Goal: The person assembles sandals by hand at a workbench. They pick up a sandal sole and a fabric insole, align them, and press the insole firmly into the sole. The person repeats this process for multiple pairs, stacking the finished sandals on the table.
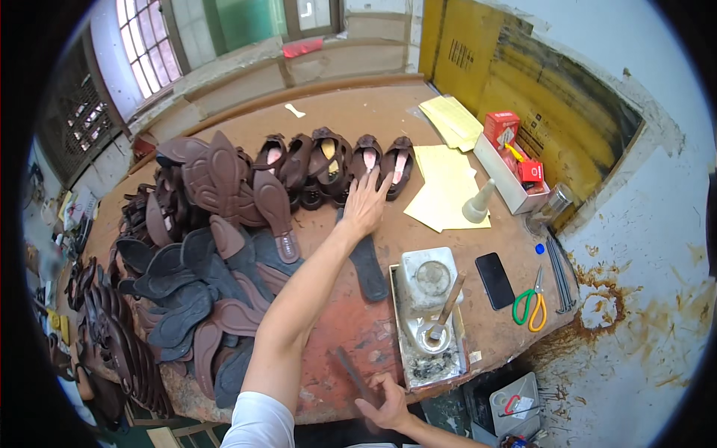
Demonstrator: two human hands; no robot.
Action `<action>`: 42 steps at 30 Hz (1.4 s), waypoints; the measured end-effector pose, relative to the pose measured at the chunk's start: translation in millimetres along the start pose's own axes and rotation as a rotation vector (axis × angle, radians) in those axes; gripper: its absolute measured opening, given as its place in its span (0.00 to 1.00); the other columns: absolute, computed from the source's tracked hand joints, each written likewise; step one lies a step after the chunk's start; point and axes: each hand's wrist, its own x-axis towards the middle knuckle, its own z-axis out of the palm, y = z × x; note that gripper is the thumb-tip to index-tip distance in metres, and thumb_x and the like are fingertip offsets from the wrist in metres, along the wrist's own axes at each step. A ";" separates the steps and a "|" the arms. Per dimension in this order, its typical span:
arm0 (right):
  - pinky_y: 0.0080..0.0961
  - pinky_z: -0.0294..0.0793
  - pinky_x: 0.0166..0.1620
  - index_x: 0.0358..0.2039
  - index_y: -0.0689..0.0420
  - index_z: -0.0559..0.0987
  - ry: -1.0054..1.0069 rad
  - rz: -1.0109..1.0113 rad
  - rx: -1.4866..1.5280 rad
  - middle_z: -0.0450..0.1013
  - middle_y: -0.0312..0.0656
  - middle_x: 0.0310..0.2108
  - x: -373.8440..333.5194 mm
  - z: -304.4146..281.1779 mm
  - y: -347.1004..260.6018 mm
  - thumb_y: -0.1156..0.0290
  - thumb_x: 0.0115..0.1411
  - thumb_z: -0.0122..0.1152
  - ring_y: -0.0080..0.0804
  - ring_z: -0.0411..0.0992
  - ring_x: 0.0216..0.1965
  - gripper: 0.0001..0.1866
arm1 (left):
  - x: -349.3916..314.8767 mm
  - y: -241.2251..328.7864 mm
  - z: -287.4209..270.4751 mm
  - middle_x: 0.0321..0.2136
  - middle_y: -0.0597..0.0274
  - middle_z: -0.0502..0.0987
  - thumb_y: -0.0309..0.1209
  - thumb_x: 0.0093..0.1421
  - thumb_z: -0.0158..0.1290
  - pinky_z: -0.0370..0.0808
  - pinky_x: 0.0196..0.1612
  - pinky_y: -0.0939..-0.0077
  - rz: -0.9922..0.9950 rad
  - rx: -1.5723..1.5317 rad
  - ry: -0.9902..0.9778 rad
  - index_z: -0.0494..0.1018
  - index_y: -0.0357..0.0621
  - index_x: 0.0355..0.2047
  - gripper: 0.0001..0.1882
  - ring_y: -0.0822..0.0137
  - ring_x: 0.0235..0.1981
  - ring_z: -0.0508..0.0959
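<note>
My left hand [364,205] reaches over the table with its fingers stretched apart, fingertips at the near ends of two brown sandals [403,160]; I cannot tell whether they press on them. Beneath that wrist lies a dark grey sole [370,272]. Close to the table's front edge, my right hand [388,405] is closed around a narrow dark piece [351,369], seen nearly edge-on, its kind unclear. More brown sandals [326,153] stand in the same row. Brown and dark grey soles [183,313] are heaped left of my left forearm.
Right of my hands, a tray [396,328] holds a glue pot with a brush [448,306]. Beyond it are a black phone [494,281], scissors [532,305], metal rods [559,276], yellow sheets [441,187], a grey cone [478,203] and a white box [515,187] along the wall.
</note>
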 end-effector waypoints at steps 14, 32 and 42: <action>0.37 0.79 0.41 0.50 0.62 0.76 0.015 -0.008 0.034 0.76 0.53 0.37 -17.3 12.1 18.6 0.59 0.61 0.79 0.48 0.78 0.35 0.26 | 87.4 -2.9 -19.6 0.59 0.42 0.67 0.43 0.41 0.81 0.74 0.56 0.34 -0.101 -0.004 -0.387 0.68 0.46 0.61 0.49 0.39 0.54 0.81; 0.32 0.72 0.52 0.52 0.54 0.61 -0.091 0.032 0.531 0.64 0.47 0.52 -4.8 -21.3 -42.3 0.83 0.53 0.70 0.31 0.68 0.49 0.31 | -364.2 64.5 -298.1 0.58 0.44 0.70 0.33 0.52 0.70 0.75 0.63 0.50 -0.121 -0.228 -0.533 0.73 0.45 0.48 0.24 0.40 0.62 0.74; 0.29 0.69 0.49 0.40 0.56 0.70 -0.101 -0.017 -0.078 0.69 0.41 0.43 35.0 -50.7 -105.4 0.75 0.50 0.80 0.31 0.69 0.42 0.25 | -423.5 139.7 -240.4 0.57 0.44 0.71 0.25 0.52 0.73 0.83 0.50 0.53 -0.636 -0.428 0.094 0.76 0.42 0.41 0.19 0.42 0.53 0.81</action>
